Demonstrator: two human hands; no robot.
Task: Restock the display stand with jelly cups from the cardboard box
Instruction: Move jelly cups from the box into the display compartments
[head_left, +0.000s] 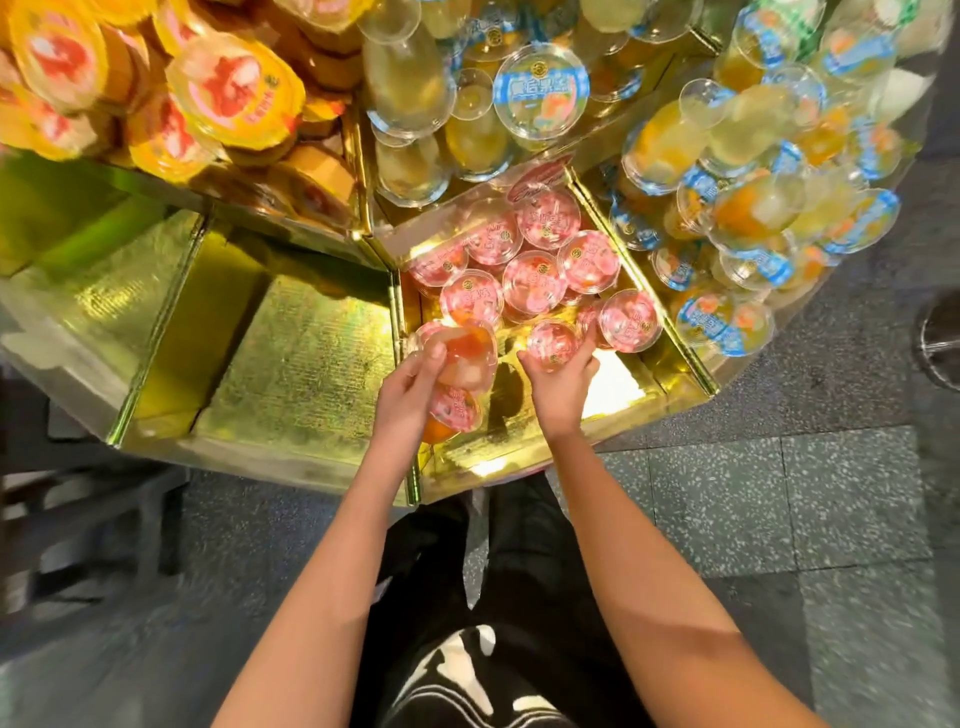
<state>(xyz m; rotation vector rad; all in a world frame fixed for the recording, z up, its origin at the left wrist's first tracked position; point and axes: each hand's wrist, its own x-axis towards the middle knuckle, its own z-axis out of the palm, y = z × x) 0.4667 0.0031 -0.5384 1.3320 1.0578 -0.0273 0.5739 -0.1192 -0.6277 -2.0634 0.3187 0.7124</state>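
Over the middle compartment of the gold display stand (311, 364), the left hand (410, 384) curls its fingers round a small cluster of jelly cups (462, 371). The right hand (563, 384) grips a single pink-lidded cup (551, 339), just beside the stocked pink cups (535, 280) lying in that compartment.

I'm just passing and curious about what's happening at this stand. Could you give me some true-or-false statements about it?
1. The left grip holds several jelly cups. True.
2. The right grip holds nothing. False: it holds a pink-lidded cup.
3. The cups right of the pink section have yellow lids. False: blue-lidded cups are there; yellow-lidded cups are at upper left.
4. Stocked cups already lie in the gold compartment. True.
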